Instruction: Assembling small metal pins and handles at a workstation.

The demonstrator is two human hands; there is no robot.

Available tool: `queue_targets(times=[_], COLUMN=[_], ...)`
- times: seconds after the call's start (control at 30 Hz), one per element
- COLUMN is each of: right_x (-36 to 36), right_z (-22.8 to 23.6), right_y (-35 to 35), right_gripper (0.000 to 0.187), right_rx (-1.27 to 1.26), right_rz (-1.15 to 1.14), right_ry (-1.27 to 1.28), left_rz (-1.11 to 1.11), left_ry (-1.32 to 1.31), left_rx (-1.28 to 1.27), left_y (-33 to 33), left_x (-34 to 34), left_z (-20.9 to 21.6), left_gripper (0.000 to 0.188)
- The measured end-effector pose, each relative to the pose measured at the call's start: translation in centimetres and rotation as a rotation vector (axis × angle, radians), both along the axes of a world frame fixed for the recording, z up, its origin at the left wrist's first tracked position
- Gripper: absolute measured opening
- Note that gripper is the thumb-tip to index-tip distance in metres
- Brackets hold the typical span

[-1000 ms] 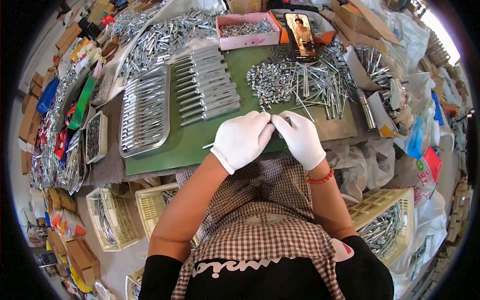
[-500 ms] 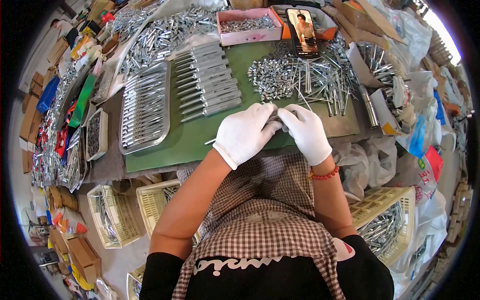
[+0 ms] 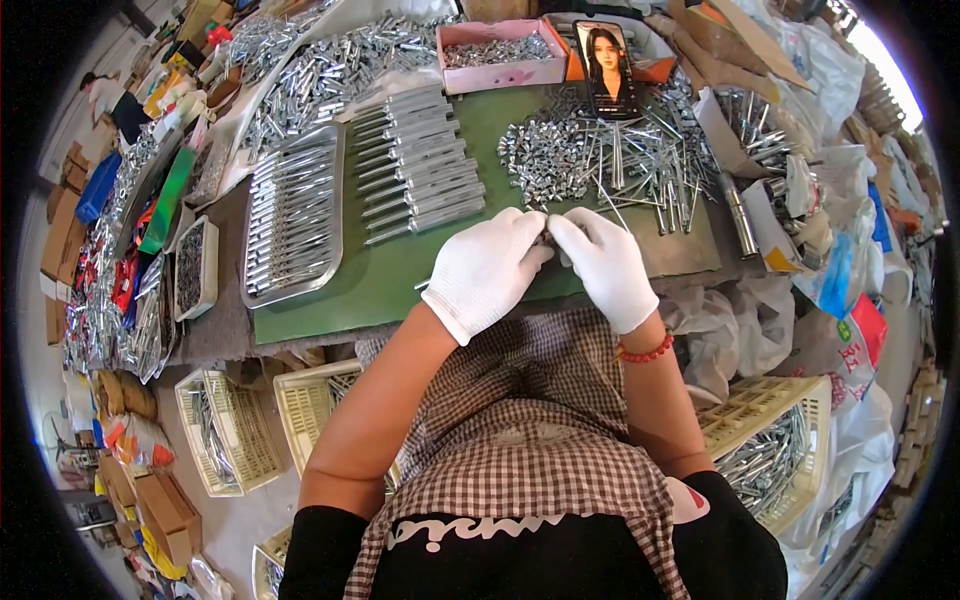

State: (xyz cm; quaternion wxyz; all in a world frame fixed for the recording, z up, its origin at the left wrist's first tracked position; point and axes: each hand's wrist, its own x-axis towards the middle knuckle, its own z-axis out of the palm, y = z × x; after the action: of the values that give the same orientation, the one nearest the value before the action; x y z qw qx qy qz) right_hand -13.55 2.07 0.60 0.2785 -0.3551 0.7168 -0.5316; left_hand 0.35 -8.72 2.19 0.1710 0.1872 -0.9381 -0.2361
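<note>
My left hand [image 3: 488, 272], in a white knit glove, is closed round a thin metal rod [image 3: 420, 286]; only a short end of it shows at the wrist. Fingertip to fingertip with it, my right hand [image 3: 604, 272], gloved the same, pinches at small metal that the fingers mostly hide. Just beyond the hands lies a heap of small metal nuts or sleeves [image 3: 540, 160], with loose thin metal rods [image 3: 665, 165] to its right. Left of them, a row of thick metal bolts with sleeves [image 3: 425, 165] lies on the green mat [image 3: 375, 285].
A steel tray [image 3: 335, 235] of similar pieces stands at the left. Behind are a pink box [image 3: 503, 75] of small parts and a propped phone [image 3: 606, 70]. Cream plastic crates [image 3: 250, 450] stand below the table. A person [image 3: 110, 100] bends at the far left.
Both hands stay together, with small finger shifts. Less of the rod's end sticks out beside my left wrist. The phone's picture differs, and the far person shows more fully.
</note>
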Motion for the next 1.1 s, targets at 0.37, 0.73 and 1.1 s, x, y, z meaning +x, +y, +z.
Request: queue_targets(times=[0.37,0.73,1.1], right_x=[1.0,-1.2,-0.6], right_z=[-0.8,-0.4,-0.9], right_y=[-0.2,-0.5,0.9], right_gripper=[0.029,0.044,0.023], right_rx=[-0.076,0.199,-0.073], right_rz=[-0.028,0.061,-0.052], right_ry=[-0.058,0.121,0.496], left_rz=[-0.002,-0.062,-0.011], left_ry=[0.086,-0.045,-0.14], left_rx=[0.044,0.129,-0.087], left_y=[0.0,-0.9,-0.4], left_x=[0.7,0.2,1.9], left_z=[-0.4,-0.2,-0.9], left_gripper=[0.019,0.028,0.025])
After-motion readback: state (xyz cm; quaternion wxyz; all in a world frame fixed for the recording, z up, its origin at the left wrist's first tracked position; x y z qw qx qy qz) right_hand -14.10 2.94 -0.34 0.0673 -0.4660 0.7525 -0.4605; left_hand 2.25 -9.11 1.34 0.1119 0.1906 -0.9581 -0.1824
